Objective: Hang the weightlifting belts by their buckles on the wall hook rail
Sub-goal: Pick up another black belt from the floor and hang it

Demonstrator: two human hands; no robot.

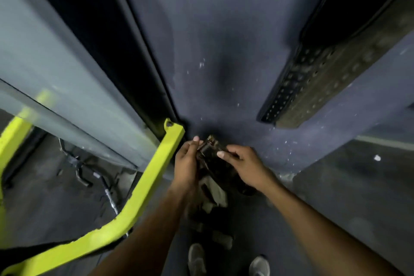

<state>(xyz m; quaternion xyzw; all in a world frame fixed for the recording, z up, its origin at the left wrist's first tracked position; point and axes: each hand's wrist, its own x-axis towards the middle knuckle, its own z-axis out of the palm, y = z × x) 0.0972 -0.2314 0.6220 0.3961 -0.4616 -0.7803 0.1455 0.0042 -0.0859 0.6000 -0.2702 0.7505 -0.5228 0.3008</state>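
Observation:
A dark weightlifting belt (212,188) with pale patches hangs down in front of the grey-blue wall (201,29). Its metal buckle end (209,144) is raised against the wall. My left hand (187,163) grips the buckle end from the left, fingers curled round it. My right hand (243,164) pinches the belt just below the buckle from the right. Another dark belt (324,78) with rows of holes hangs on the wall to the upper right. I cannot make out a hook rail; the frame is blurred.
A bright yellow-green steel frame (147,177) stands close on the left, its top near my left hand. Behind it, metal bar handles (89,175) lie on the floor. Two grey shoes (226,260) show at the bottom. A dark panel edge (143,40) runs up the left wall.

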